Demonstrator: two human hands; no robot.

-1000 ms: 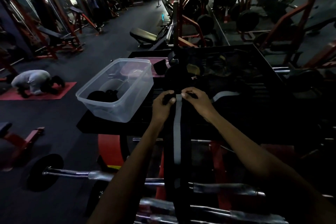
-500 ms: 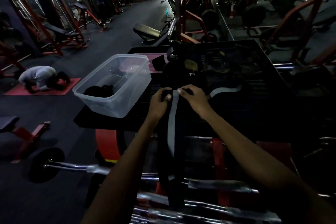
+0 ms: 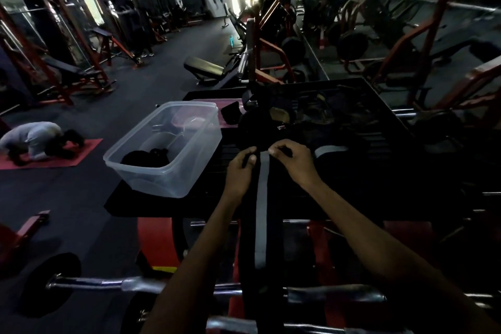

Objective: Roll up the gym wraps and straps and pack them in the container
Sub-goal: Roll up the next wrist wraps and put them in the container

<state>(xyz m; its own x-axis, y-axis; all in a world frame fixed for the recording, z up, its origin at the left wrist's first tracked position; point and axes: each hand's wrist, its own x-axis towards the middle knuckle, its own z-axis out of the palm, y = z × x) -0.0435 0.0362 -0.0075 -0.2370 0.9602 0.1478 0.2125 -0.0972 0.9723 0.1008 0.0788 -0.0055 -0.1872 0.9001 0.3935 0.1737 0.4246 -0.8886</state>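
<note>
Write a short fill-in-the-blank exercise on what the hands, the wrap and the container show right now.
1. Both the left hand and the right hand pinch the far end of the black wrap, which has a ____ stripe down its middle.
2. The clear plastic container stands to the ____ of the hands.
3. The wrap's free length hangs ____ the person.

Missing words: grey; left; toward

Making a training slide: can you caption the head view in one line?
Both hands, left hand and right hand, pinch a black wrap's top end beside a clear container.
</note>
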